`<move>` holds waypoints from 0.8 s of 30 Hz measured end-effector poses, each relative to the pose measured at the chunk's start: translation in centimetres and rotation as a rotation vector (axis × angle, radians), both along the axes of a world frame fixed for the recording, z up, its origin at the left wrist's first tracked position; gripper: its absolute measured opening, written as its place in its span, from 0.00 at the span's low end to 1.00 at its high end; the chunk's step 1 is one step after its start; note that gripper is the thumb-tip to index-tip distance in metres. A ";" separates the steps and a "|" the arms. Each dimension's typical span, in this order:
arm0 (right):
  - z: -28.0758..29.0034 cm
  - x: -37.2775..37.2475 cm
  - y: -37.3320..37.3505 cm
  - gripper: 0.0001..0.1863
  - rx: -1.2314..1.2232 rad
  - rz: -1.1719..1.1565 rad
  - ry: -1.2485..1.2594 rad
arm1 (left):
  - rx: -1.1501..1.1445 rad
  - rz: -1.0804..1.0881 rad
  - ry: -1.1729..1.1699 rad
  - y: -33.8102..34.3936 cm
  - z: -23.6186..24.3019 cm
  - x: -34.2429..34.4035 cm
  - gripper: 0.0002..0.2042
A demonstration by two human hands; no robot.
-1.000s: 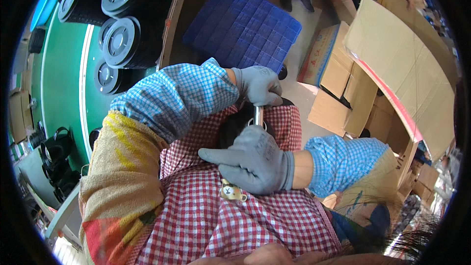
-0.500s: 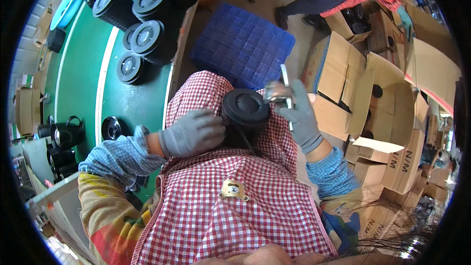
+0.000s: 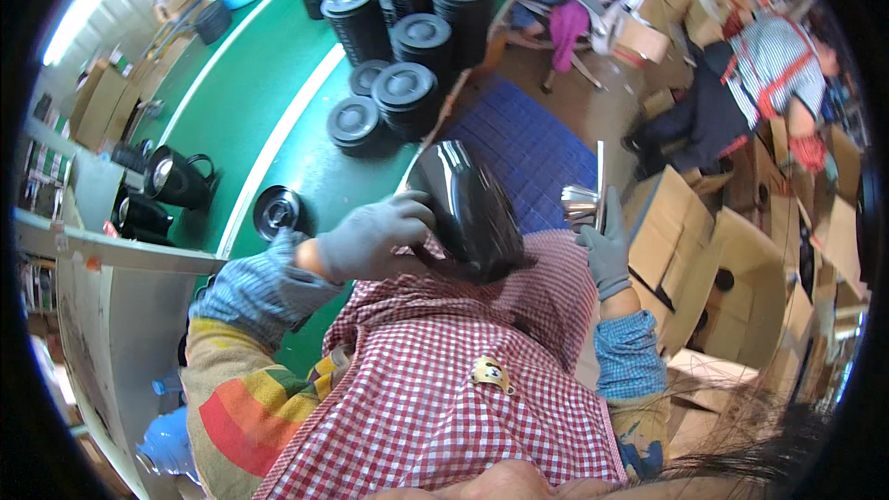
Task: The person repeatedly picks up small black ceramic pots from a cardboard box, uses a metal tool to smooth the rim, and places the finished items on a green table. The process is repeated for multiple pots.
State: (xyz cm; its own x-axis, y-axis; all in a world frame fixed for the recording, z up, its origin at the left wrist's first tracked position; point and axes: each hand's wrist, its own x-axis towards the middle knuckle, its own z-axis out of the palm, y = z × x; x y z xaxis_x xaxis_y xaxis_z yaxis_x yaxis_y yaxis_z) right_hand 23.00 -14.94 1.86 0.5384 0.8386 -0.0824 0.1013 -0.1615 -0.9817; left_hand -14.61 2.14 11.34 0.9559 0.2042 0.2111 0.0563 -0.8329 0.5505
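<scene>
A glossy black jug [image 3: 470, 208] lies tilted above my lap, its smooth body angled up toward the table edge. My left hand [image 3: 375, 239] is closed at its near left side, round what looks like the handle. My right hand [image 3: 607, 259], apart from the jug on the right, grips a shiny metal tool [image 3: 582, 205] with a straight bar and a rounded, ribbed part; its exact kind is unclear. Both hands wear grey gloves. Under the jug is my red-and-white checked apron [image 3: 444, 352].
Left of me runs a green table [image 3: 306, 153] with several lidded black containers [image 3: 405, 97] and a round black lid [image 3: 278, 211]. A blue woven mat [image 3: 528, 148] lies ahead. Open cardboard boxes [image 3: 741, 287] stand at right. Another person [image 3: 778, 65] bends over boxes at far right.
The jug, formerly upright with its lid facing me, has been lifted and tipped onto its side. My right hand with the metal tool has moved away from it. The view has turned.
</scene>
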 end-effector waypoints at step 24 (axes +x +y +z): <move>-2.1 -18.8 20.8 0.25 0.251 0.890 -0.606 | -0.513 1.554 -1.079 53.5 -15.4 -11.1 0.08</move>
State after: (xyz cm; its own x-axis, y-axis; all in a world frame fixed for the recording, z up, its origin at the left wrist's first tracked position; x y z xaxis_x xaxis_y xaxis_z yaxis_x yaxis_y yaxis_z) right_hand 4.21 5.85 -0.25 -0.3722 0.9023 0.2178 0.5572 0.4048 -0.7251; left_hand -25.73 55.69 -4.04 -0.5495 0.8230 0.1439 -0.0089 -0.1779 0.9840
